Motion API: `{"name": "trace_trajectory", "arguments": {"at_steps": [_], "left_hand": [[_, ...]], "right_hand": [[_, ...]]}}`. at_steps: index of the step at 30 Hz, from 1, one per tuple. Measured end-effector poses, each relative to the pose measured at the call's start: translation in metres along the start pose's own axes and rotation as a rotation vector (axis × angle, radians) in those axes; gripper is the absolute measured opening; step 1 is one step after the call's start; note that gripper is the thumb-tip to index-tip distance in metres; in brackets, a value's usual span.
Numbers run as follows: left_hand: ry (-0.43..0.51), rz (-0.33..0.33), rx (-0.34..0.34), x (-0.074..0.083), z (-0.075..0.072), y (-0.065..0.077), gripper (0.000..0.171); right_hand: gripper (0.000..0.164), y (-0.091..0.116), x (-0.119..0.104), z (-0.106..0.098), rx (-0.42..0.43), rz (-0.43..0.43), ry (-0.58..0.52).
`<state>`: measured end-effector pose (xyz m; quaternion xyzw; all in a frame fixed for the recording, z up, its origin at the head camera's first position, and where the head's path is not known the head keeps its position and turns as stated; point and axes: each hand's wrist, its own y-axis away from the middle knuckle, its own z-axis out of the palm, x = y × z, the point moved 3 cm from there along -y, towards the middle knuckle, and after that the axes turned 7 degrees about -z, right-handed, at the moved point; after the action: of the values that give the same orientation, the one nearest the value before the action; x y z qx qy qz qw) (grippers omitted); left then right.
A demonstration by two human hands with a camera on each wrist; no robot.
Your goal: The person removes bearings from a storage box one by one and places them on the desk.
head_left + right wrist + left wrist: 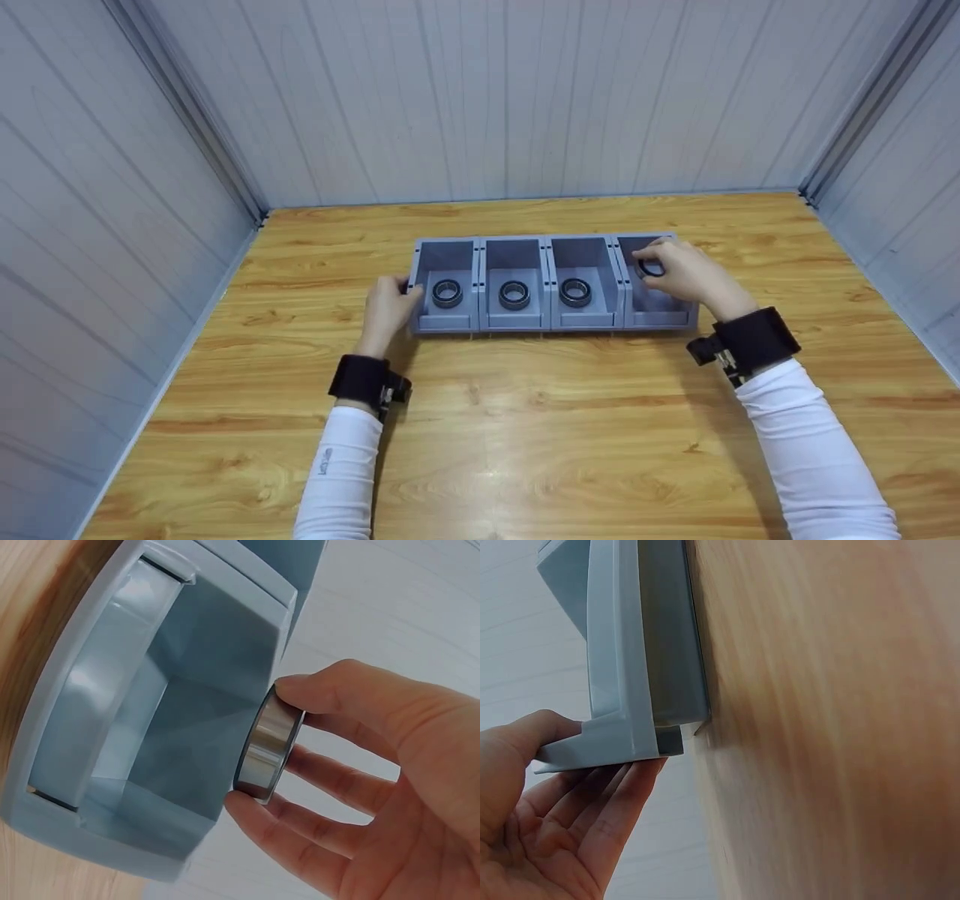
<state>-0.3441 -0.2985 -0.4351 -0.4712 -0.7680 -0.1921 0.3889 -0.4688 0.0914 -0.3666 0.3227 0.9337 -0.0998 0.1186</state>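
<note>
Four gray boxes stand side by side in a row on the surface [480,427]. The left box [448,323] has a ring [448,303] lying flat in it. The second box [515,322] has a ring [514,304] too, and so does the third box [585,321], with its own ring [575,302].

The right hand [682,271] pinches one more ring [268,746] between thumb and fingers, over the last box [658,320]. The left hand [384,309] grips the side of the left box.

The boxes look like smooth plastic, with low fronts. The held ring has a shiny metal outside. The surface has yellow-brown wood lines. The pale walls [465,105] have long, thin grooves.
</note>
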Motion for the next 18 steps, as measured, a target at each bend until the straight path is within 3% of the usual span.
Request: {"name": "trace_trajectory", "arguments": {"at_steps": [18], "left_hand": [[0.011, -0.033, -0.022, -0.0004, 0.0007, -0.0005, 0.032]], "right_hand": [[0.045, 0.0091, -0.0074, -0.0052, 0.027, 0.0, 0.003]]}}
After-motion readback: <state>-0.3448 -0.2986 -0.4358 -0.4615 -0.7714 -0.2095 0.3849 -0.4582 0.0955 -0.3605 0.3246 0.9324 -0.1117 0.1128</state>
